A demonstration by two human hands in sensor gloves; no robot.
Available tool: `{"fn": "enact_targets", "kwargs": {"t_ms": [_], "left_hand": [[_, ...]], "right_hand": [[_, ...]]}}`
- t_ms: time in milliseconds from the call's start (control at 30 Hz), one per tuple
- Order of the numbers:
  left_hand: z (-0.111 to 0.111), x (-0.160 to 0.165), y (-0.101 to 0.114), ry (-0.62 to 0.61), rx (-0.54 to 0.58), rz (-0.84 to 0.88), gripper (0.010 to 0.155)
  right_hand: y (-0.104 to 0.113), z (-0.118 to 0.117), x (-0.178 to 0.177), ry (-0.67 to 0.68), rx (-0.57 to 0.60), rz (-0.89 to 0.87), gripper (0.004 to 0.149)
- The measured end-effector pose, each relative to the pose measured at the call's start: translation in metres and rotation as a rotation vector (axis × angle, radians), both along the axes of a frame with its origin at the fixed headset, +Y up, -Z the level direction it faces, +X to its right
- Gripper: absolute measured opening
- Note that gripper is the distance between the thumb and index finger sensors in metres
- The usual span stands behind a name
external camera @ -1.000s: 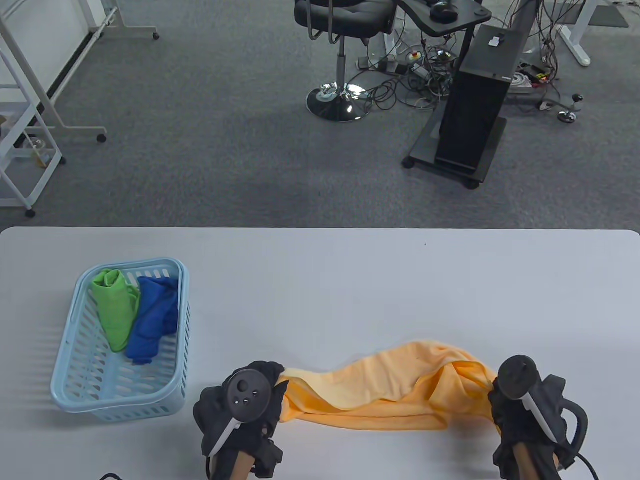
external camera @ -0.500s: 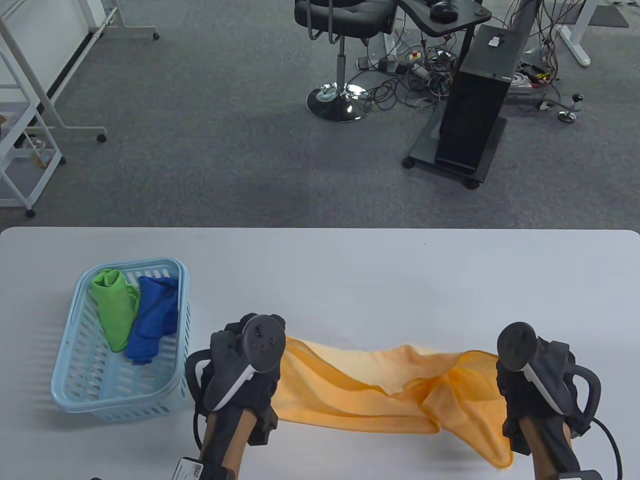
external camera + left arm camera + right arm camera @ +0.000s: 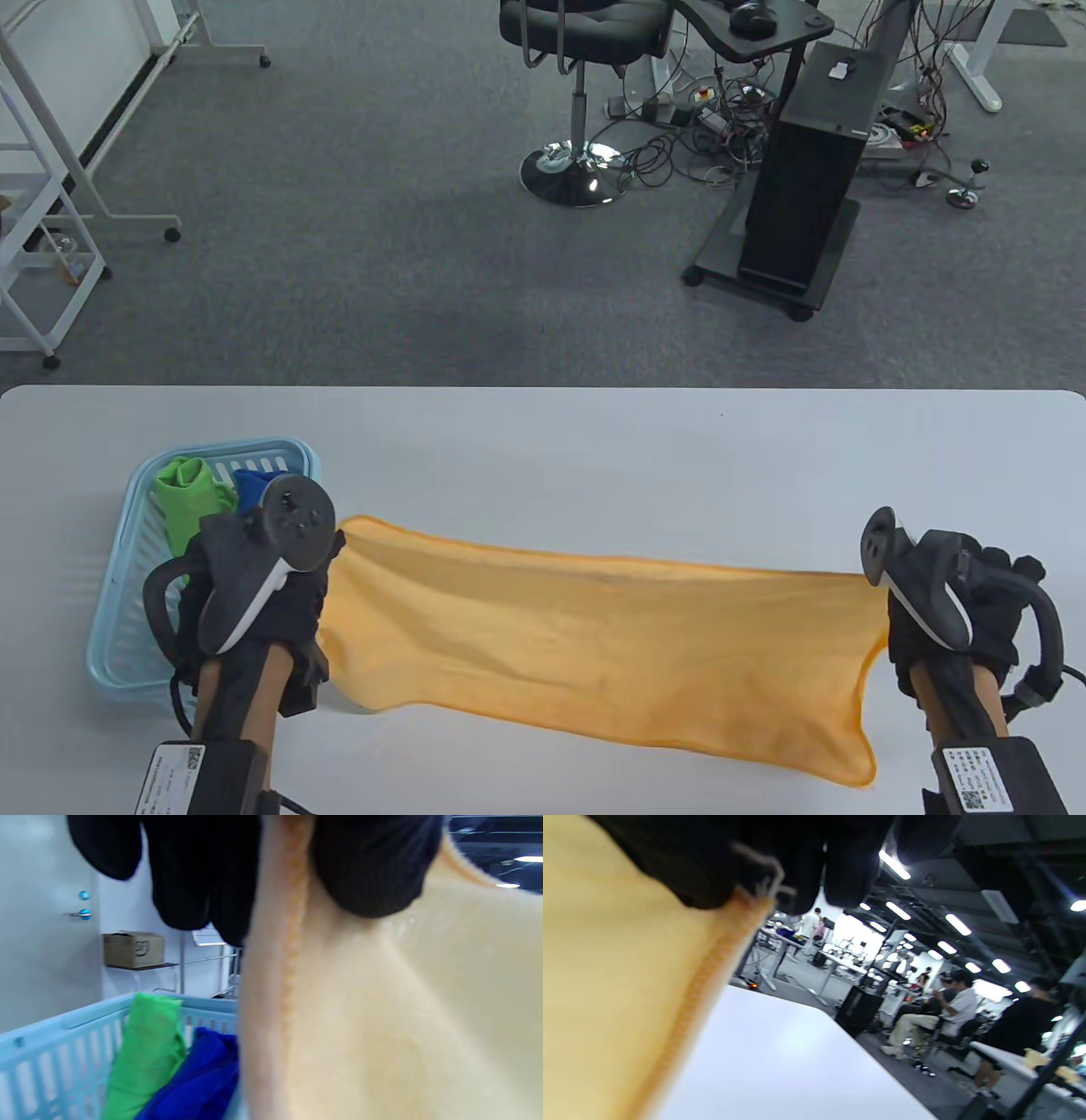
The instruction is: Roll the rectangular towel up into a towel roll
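Observation:
An orange rectangular towel [image 3: 594, 637] hangs stretched wide between my two hands above the white table [image 3: 594, 450]. My left hand [image 3: 327, 560] pinches the towel's upper left corner, over the near right part of the basket. My right hand [image 3: 887, 594] pinches the upper right corner near the table's right end. In the left wrist view the gloved fingers [image 3: 365, 866] clamp the towel's hem [image 3: 275, 942]. In the right wrist view the fingers [image 3: 712, 870] grip the stitched corner of the towel [image 3: 628, 984].
A light blue basket [image 3: 127, 552] at the table's left holds a green towel [image 3: 187, 501] and a blue towel [image 3: 250, 488]; both show in the left wrist view [image 3: 144, 1052]. Beyond the table are an office chair [image 3: 585, 51] and a black stand [image 3: 806, 187].
Both hands lifted the crumpled towel off the table and moved apart, the left toward the basket, the right toward the right edge. The towel went from bunched to spread flat and taut.

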State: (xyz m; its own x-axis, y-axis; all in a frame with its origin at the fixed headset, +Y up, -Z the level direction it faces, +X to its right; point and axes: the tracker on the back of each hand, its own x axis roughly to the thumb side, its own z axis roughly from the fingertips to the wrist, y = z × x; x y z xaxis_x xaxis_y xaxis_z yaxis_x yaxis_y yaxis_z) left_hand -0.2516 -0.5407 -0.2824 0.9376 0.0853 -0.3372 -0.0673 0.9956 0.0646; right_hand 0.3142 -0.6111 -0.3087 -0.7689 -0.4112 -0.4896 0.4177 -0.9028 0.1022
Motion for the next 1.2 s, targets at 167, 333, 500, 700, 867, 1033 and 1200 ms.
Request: {"fn": "enact_targets", "kwargs": {"t_ms": [167, 333, 500, 700, 867, 1033, 1200], "left_hand": [[-0.003, -0.028, -0.013, 0.077, -0.125, 0.015, 0.048], [-0.009, -0.026, -0.022, 0.073, -0.176, -0.019, 0.048], [-0.011, -0.023, -0.02, 0.078, -0.092, -0.016, 0.043], [-0.023, -0.016, -0.015, 0.127, -0.059, -0.034, 0.041], [-0.041, -0.014, -0.015, 0.209, -0.153, 0.083, 0.04], [-0.059, -0.015, -0.02, 0.217, -0.128, 0.428, 0.044], [-0.08, -0.012, -0.026, 0.184, -0.112, 0.621, 0.048]], "right_hand": [[0.003, -0.001, 0.01, -0.026, -0.011, 0.006, 0.047], [0.007, -0.003, 0.002, -0.016, -0.009, 0.01, 0.046], [0.005, -0.01, -0.005, -0.01, -0.042, 0.032, 0.046], [0.001, -0.027, -0.006, -0.054, -0.102, -0.119, 0.046], [0.009, -0.043, 0.002, -0.053, -0.048, -0.451, 0.045], [0.018, -0.056, 0.012, -0.072, 0.16, -0.784, 0.047], [0.03, -0.067, 0.021, -0.085, 0.321, -0.967, 0.047]]}}
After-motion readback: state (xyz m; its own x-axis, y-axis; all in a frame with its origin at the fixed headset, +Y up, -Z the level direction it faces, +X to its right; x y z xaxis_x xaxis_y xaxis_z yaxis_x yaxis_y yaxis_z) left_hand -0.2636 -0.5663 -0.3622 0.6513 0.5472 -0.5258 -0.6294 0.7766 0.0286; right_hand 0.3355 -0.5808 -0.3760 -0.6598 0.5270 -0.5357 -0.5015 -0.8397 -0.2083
